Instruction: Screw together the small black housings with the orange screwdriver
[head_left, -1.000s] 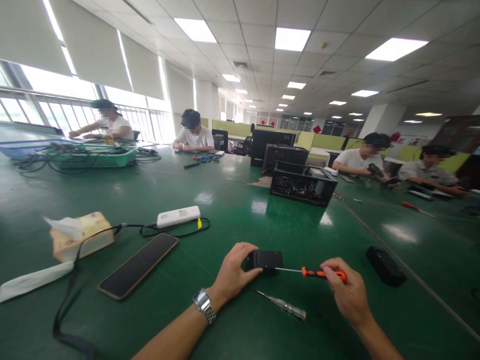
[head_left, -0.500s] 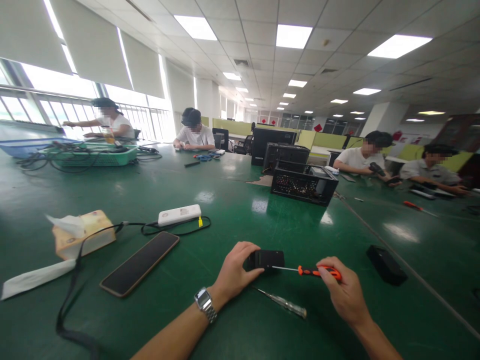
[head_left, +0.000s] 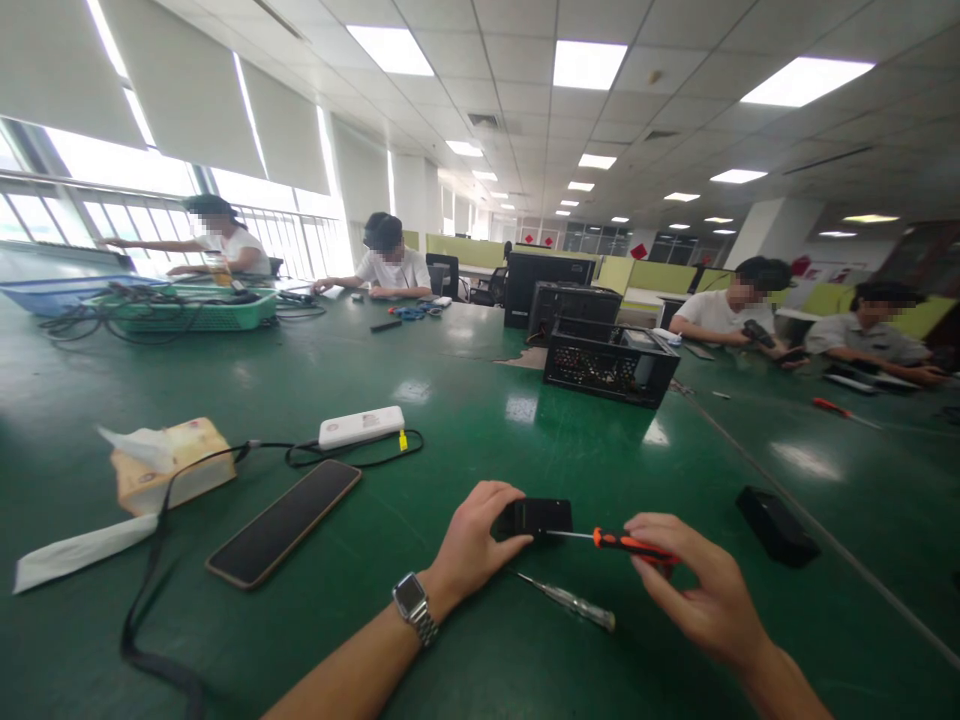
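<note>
My left hand (head_left: 480,535), with a watch (head_left: 411,598) on its wrist, grips the left end of a small black rectangular device (head_left: 549,516) on the table. An orange-and-black screwdriver (head_left: 626,543) lies in the fingers of my right hand (head_left: 694,585). Its shaft points left, and the tip meets the lower edge of the device. I cannot make out a screw there. Just below the device rests a second screwdriver with a clear handle (head_left: 581,605). Farther right, a black box-shaped object (head_left: 776,525) lies on the table.
On the green table (head_left: 420,640) to my left are a phone (head_left: 285,522), a white power bank (head_left: 361,427) with a cable and a tissue pack (head_left: 176,465). Beyond stand an open computer case (head_left: 600,370) and a green basket (head_left: 187,312). Several people sit around the table.
My right hand has shifted its fingers on the screwdriver handle, and the hand has turned, covering more of it. The tip stays at the device. My left hand keeps its hold.
</note>
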